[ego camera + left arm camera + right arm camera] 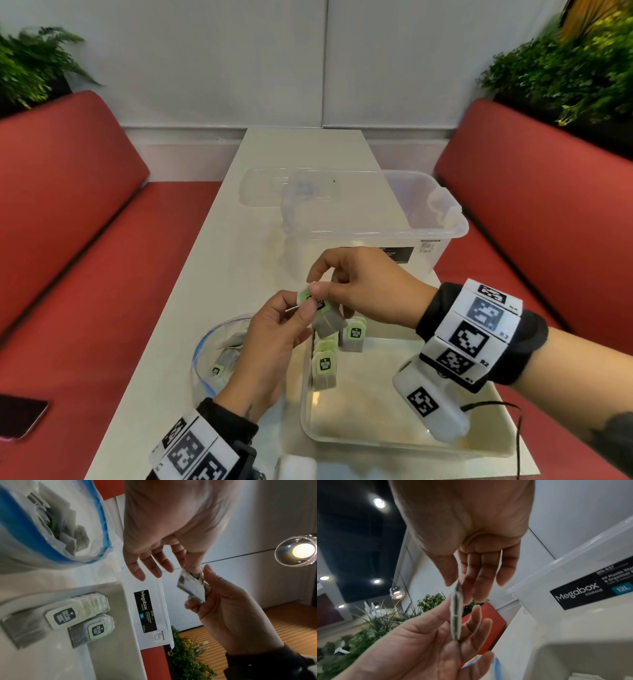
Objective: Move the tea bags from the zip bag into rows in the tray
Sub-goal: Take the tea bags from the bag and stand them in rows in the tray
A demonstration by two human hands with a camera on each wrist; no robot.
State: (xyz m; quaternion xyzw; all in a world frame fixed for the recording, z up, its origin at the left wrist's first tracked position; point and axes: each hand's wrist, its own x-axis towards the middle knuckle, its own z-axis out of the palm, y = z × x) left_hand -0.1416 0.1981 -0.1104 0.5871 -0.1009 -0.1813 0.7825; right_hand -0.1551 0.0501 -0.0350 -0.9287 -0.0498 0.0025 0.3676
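Note:
Both hands hold one tea bag (327,322) above the tray's far left corner. My left hand (305,308) pinches its green tag from the left with the thumb on top. My right hand (313,284) pinches the tag's upper edge. In the right wrist view the tea bag (456,615) hangs edge-on between the two hands. The clear tray (308,418) holds two short rows of tea bags (323,368) at its far left end. The zip bag (214,363), with a blue seal, lies open on the left and holds several tea bags (56,524).
A clear Megabox storage box (373,219) stands just behind the hands, with its lid (267,186) lying further back. A dark phone (20,416) lies on the left red bench. A black cable (496,406) runs over the tray's right side.

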